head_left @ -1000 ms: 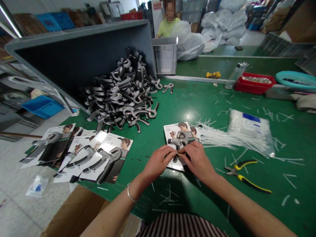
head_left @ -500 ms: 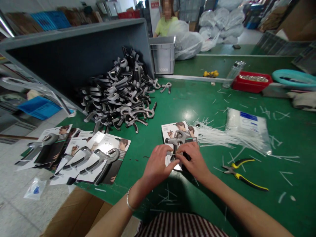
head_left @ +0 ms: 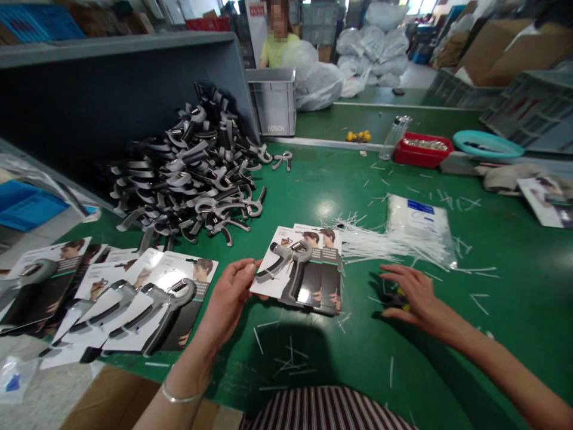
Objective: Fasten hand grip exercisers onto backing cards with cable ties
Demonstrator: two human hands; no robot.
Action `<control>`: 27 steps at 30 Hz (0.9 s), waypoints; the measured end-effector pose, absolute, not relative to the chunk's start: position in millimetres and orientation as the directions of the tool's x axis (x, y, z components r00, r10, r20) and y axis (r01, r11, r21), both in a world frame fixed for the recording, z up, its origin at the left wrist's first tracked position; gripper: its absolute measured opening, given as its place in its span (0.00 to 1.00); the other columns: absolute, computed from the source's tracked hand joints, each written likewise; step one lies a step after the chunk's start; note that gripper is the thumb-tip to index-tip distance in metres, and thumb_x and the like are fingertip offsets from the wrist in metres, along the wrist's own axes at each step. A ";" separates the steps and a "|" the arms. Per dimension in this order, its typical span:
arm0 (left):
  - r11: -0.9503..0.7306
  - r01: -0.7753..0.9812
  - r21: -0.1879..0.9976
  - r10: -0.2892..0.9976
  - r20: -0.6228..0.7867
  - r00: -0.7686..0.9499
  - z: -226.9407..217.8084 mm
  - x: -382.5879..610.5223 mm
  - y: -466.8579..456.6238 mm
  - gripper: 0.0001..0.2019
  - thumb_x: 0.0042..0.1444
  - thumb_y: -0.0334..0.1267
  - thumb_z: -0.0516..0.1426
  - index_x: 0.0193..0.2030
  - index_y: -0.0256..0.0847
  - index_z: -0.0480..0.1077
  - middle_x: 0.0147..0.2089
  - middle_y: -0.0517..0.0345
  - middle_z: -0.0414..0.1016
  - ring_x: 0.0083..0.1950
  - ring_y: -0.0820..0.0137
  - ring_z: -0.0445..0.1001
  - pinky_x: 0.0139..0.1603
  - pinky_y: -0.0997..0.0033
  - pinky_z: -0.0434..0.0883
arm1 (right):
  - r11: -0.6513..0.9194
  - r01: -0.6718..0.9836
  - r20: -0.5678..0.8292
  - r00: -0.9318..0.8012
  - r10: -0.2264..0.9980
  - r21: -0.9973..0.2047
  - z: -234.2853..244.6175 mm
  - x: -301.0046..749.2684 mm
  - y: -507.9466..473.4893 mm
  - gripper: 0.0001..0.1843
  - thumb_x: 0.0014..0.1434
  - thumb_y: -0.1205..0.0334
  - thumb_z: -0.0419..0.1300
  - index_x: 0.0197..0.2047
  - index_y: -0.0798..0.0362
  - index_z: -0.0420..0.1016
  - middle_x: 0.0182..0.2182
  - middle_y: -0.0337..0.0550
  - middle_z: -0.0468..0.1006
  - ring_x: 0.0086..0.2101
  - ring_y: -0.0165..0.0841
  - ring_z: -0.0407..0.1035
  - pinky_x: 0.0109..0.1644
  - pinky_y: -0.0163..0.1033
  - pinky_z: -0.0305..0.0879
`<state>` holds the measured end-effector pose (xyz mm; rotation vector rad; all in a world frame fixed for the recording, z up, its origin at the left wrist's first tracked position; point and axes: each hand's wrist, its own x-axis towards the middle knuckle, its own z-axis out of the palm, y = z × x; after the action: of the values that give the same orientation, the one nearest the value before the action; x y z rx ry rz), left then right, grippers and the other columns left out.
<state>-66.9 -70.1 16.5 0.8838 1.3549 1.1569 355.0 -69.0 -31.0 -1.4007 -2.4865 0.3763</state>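
The left hand [head_left: 226,304] has a firm grip on the edge of a carded hand gripper [head_left: 286,269], pinching it between thumb and fingers, and that card overlaps a second card [head_left: 329,286] on the green desk [head_left: 353,179]. The right hand [head_left: 414,295] is released, its fingers spread just over yellow-handled pliers [head_left: 396,300], mostly hidden beneath it — whether they touch, I cannot tell. Beyond lies a heap of loose hand grippers [head_left: 188,173], with white cable ties [head_left: 371,245] fanning from a clear bag [head_left: 418,230] — more carded grippers [head_left: 134,304] sit left of the left hand
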 end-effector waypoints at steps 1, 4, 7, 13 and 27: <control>0.305 -0.194 0.932 0.944 -0.323 -0.065 18.2 -67.7 -66.2 0.19 0.59 0.50 0.59 0.51 0.40 0.71 0.48 0.51 0.78 0.34 0.70 0.75 0.28 0.74 0.71 | 0.475 0.845 0.065 -0.475 0.878 -0.246 -37.8 385.4 -71.9 0.43 0.50 0.39 0.67 0.63 0.49 0.64 0.63 0.60 0.64 0.61 0.58 0.58 0.59 0.62 0.54; 0.483 -0.282 0.829 0.875 -0.446 0.189 15.5 -56.9 -52.0 0.20 0.55 0.48 0.63 0.49 0.35 0.74 0.38 0.50 0.79 0.29 0.71 0.73 0.25 0.76 0.68 | 0.451 0.887 -0.071 -0.458 0.886 -0.099 -55.0 444.0 -69.9 0.51 0.44 0.40 0.71 0.68 0.47 0.60 0.63 0.62 0.64 0.60 0.63 0.58 0.54 0.64 0.57; 0.499 -0.287 0.818 0.864 -0.441 0.244 9.6 -37.2 -42.7 0.21 0.52 0.42 0.66 0.50 0.34 0.74 0.41 0.48 0.80 0.34 0.69 0.77 0.33 0.73 0.72 | 0.487 0.865 -0.152 -0.501 0.852 -0.123 -56.7 451.8 -56.9 0.35 0.52 0.48 0.66 0.61 0.47 0.69 0.54 0.60 0.72 0.49 0.54 0.67 0.48 0.58 0.62; 0.342 -0.150 0.928 0.938 -0.328 0.110 0.7 -21.6 -46.9 0.25 0.50 0.44 0.66 0.53 0.37 0.70 0.46 0.51 0.80 0.39 0.65 0.78 0.40 0.68 0.73 | 0.142 0.802 -0.186 -0.300 0.936 -0.580 -27.5 399.5 -49.0 0.22 0.60 0.43 0.56 0.43 0.55 0.75 0.35 0.53 0.75 0.35 0.43 0.69 0.41 0.48 0.68; 0.120 0.180 0.976 0.974 -0.151 0.168 12.5 -30.2 -41.2 0.25 0.52 0.45 0.64 0.56 0.39 0.69 0.51 0.50 0.78 0.49 0.60 0.76 0.51 0.61 0.71 | -0.451 0.226 -0.444 -0.763 0.469 -0.864 42.6 261.4 -55.3 0.25 0.58 0.59 0.60 0.58 0.54 0.66 0.42 0.46 0.78 0.39 0.34 0.73 0.41 0.37 0.71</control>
<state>-30.2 -41.2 12.5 1.3078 1.2551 0.8894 261.4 -55.3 42.6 -1.0039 -1.5526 2.3450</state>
